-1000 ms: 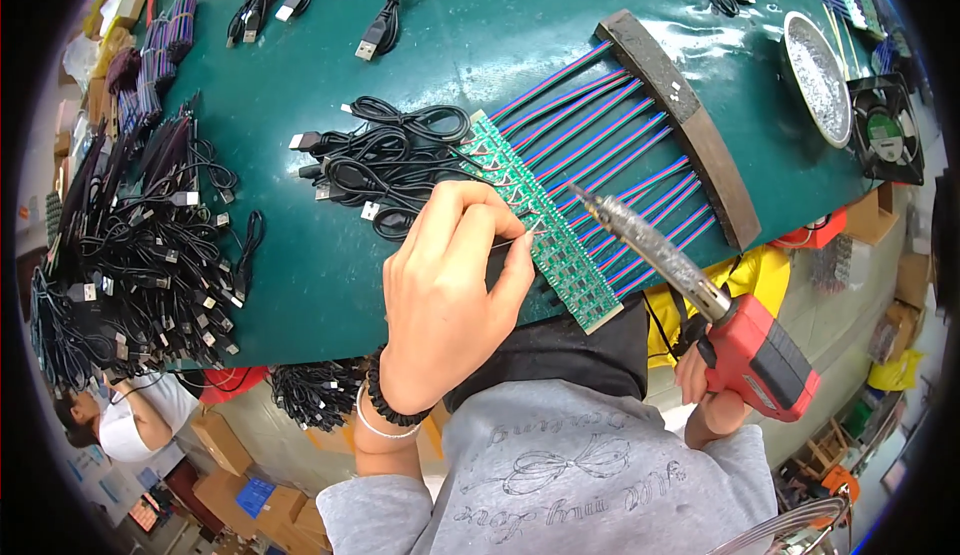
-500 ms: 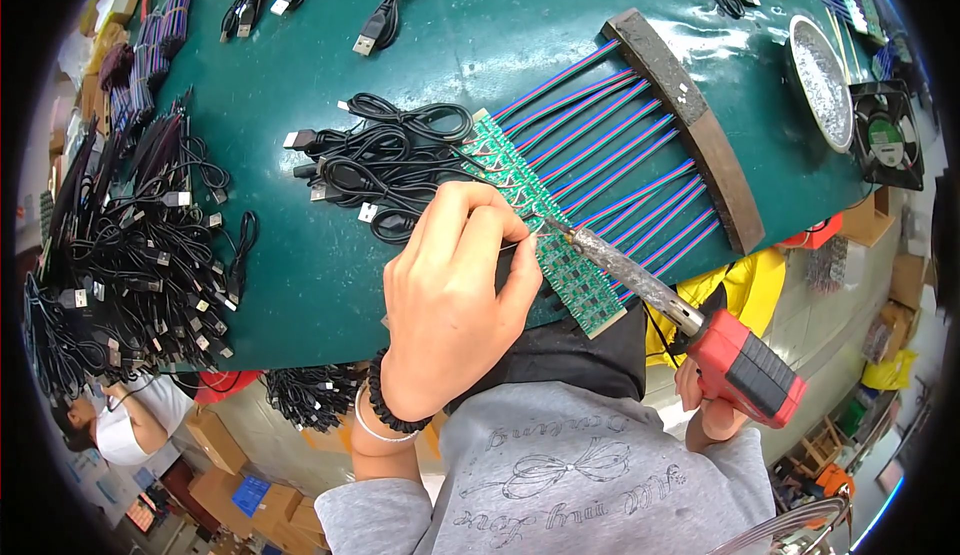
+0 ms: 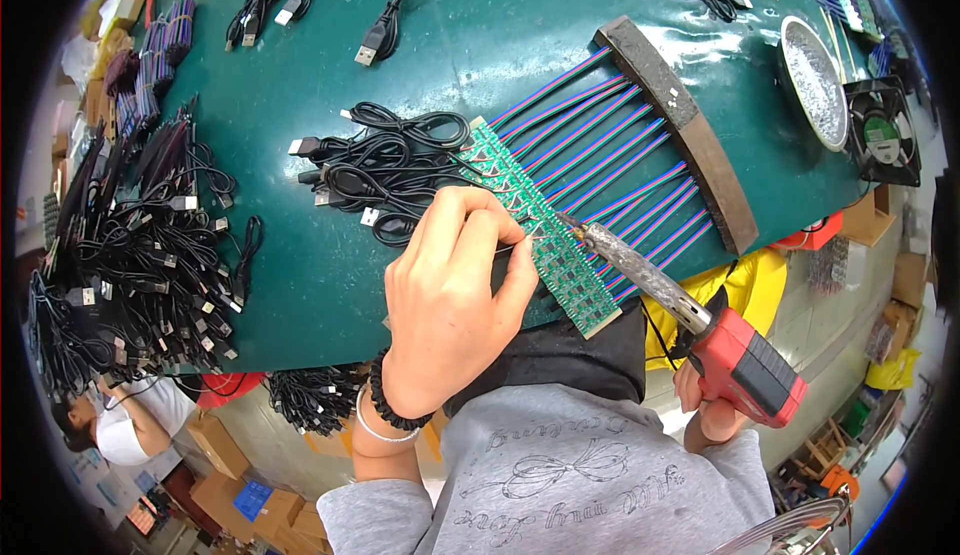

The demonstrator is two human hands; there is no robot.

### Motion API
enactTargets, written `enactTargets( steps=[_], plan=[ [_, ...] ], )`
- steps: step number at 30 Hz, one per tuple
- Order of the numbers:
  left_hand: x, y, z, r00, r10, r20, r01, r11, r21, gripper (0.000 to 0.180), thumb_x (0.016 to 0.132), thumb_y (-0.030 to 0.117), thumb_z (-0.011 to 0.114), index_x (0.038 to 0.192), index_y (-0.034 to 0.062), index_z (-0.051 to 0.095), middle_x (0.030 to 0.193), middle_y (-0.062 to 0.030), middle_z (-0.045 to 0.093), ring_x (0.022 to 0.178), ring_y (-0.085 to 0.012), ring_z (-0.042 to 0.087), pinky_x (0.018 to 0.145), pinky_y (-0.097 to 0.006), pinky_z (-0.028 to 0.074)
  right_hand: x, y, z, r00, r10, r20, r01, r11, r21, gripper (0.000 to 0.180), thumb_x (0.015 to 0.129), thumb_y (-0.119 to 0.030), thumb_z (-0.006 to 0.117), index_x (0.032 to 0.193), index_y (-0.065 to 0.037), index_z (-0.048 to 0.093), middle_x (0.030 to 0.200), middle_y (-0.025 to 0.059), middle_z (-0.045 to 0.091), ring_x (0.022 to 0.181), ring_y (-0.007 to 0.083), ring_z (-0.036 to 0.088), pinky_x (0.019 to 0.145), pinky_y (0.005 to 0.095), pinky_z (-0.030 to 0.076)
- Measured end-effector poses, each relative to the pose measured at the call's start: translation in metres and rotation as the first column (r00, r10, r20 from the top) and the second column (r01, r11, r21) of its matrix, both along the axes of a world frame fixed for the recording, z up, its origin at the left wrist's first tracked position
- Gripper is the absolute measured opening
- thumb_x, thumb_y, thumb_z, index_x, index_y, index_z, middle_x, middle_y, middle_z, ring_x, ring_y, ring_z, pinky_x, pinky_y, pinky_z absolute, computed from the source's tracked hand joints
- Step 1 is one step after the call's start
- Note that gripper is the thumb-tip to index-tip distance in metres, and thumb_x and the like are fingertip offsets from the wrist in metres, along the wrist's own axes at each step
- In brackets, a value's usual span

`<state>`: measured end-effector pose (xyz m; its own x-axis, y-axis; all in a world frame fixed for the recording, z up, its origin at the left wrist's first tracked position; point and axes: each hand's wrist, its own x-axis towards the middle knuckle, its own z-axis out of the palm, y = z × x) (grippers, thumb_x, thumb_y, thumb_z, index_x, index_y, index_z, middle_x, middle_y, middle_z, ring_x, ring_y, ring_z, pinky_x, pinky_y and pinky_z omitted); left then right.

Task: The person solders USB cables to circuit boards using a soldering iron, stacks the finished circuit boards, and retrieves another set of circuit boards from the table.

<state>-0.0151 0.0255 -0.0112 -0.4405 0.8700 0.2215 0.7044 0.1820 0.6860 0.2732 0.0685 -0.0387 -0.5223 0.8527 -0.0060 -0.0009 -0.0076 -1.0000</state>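
Note:
My left hand [image 3: 452, 300] is closed in a pinch at the edge of a green circuit board panel [image 3: 575, 280]. Its thumb and forefinger hold the thin wire end of a black USB cable against the board; the exact grip is partly hidden by the fingers. In my right hand [image 3: 708, 410] is a soldering iron [image 3: 655, 285] with a red and black handle. The iron's tip hovers over or rests on the panel, just right of my left fingertips; contact cannot be made out. Several black USB cables [image 3: 385, 160] lie coiled at the panel's left, their wires reaching its upper part.
Multicoloured ribbon wires [image 3: 600, 160] run from the panel under a dark curved bar [image 3: 690, 125]. Farther right are an oval metal dish [image 3: 815, 85] and a small fan [image 3: 882, 135]. A large heap of USB cables [image 3: 150, 265] covers the table's left. A person [image 3: 140, 420] sits beyond the lower left edge.
The soldering iron's tip has drawn slightly right, away from my left fingertips. My left hand keeps its pinch at nearly the same place.

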Motion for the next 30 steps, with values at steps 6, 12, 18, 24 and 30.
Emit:
enactTargets(
  steps=[6,12,18,24,30],
  plan=[
    [0.002,-0.001,0.001,0.999,0.003,-0.032,-0.002,1.0,0.021,0.015,0.071,0.0,0.071,0.077,0.0025,0.058,0.088,-0.0086,0.055,0.075,-0.0259,0.06,0.06,-0.036,0.049,0.009,0.007,0.005,0.99,0.139,0.025,-0.136,0.986,-0.096,0.018,0.07,0.0,0.042,0.058,-0.005,0.054,0.052,0.0011,0.05,0.044,0.0145,0.05,0.043,0.026,0.036],
    [0.003,0.001,0.0,0.999,0.019,-0.028,-0.019,1.0,0.005,0.016,0.07,0.001,0.072,0.077,0.0028,0.057,0.088,-0.0082,0.055,0.074,-0.0254,0.06,0.06,-0.035,0.048,0.015,0.007,0.001,0.983,0.178,0.041,-0.179,0.983,0.037,0.013,0.06,0.004,0.044,0.057,-0.005,0.054,0.053,0.0019,0.05,0.045,0.0152,0.049,0.043,0.0261,0.036],
    [0.003,0.001,-0.001,0.999,0.028,-0.019,-0.028,1.0,0.002,0.018,0.068,0.0,0.071,0.077,0.0027,0.056,0.088,-0.0084,0.054,0.073,-0.0252,0.06,0.058,-0.036,0.048,0.022,0.003,-0.003,0.991,0.13,0.01,-0.13,0.991,-0.028,0.013,0.052,0.004,0.045,0.057,-0.004,0.054,0.058,0.0037,0.053,0.048,0.0146,0.051,0.046,0.0256,0.036],
    [0.006,0.002,-0.004,0.997,0.036,-0.066,-0.035,0.999,0.019,0.019,0.066,0.0,0.071,0.076,0.0032,0.055,0.088,-0.0086,0.054,0.073,-0.0254,0.059,0.057,-0.036,0.048,0.015,-0.003,-0.002,0.996,0.05,0.071,-0.051,0.999,0.006,0.009,0.053,0.002,0.049,0.057,-0.004,0.055,0.059,0.0025,0.054,0.047,0.0129,0.049,0.047,0.0238,0.036],
    [0.008,0.002,0.001,0.997,0.064,-0.037,-0.065,0.998,-0.02,0.017,0.068,-0.004,0.07,0.078,0.0,0.056,0.088,-0.0101,0.055,0.074,-0.0237,0.06,0.063,-0.033,0.048,0.032,0.005,-0.029,0.98,0.177,-0.091,-0.16,0.973,0.168,0.008,0.052,0.002,0.052,0.054,-0.006,0.053,0.056,0.0018,0.053,0.045,0.0125,0.049,0.044,0.0235,0.039]
  ],
)
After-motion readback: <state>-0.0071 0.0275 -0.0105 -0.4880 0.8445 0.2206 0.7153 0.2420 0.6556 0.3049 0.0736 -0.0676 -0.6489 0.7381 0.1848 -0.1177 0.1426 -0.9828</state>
